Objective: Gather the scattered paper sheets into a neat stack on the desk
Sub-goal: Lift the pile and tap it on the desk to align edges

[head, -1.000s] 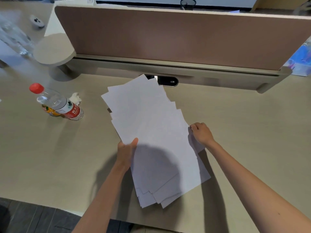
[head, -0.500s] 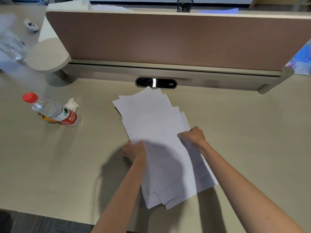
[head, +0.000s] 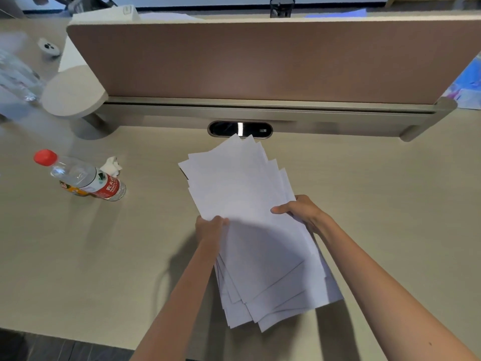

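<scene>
Paper sheets [head: 247, 204] (fanned) between hands

You can make out only white Chinese characters on the red label of the bottle [head: 86, 178] lying on the desk [head: 104, 243], too blurred to read with certainty; nothing else carries legible text.

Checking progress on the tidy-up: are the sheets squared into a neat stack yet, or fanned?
Fanned. The paper sheets overlap in one pile, but corners stick out at both ends, gripped by the left hand and right hand.
</scene>
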Motion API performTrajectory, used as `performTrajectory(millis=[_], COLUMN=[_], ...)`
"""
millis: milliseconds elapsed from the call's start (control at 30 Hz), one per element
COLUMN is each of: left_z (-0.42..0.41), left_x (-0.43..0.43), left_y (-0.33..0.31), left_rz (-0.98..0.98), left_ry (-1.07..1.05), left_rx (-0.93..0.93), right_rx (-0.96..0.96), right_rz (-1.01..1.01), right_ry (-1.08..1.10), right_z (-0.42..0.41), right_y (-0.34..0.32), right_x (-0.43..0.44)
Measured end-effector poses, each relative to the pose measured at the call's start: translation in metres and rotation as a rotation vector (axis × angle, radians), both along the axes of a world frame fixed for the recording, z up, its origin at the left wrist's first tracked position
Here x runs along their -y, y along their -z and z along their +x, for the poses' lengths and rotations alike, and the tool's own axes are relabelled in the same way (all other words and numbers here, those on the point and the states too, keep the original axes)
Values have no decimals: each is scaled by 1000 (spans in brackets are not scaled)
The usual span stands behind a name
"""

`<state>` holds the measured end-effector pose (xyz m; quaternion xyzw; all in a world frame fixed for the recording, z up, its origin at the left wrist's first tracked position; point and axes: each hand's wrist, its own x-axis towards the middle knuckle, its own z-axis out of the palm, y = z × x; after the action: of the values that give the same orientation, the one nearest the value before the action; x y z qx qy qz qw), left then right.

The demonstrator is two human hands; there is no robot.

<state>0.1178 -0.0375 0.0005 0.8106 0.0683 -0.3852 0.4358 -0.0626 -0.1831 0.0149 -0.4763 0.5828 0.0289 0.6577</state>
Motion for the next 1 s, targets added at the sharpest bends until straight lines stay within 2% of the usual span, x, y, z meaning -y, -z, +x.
performTrajectory(millis=[133,200,300,533,633,733,900,1000], left_z=[13,17,16,-11,-22,-28,-35,-51], left_x=[-9,-10,-6,11,18,22,24,3], left_y=[-1,-3,-8,-20,-23,-15,9,16], left_rz=[-118,-145,-296,-493,-530,-579,-615,-632], left_ry=[128,211,297,522,601,680,647,693], left_rx=[-170,-196,-273,-338,-328,-223,-157,-125], right_rx=[46,76,130,268,318,353,348,322], right_rz=[-41,-66,-132,-239,-350,-464,-593,-717], right_ry=[-72,-58,-46,-139,-154,-178,-208,-150], right_z=[-7,-16,-30,-67,-77,-86,-101,-118], right_y=[-5,-10,-24,-6,-6,-9,-13,-8], right_x=[-2,-5,-7,-4,-5,-5,-14,-48])
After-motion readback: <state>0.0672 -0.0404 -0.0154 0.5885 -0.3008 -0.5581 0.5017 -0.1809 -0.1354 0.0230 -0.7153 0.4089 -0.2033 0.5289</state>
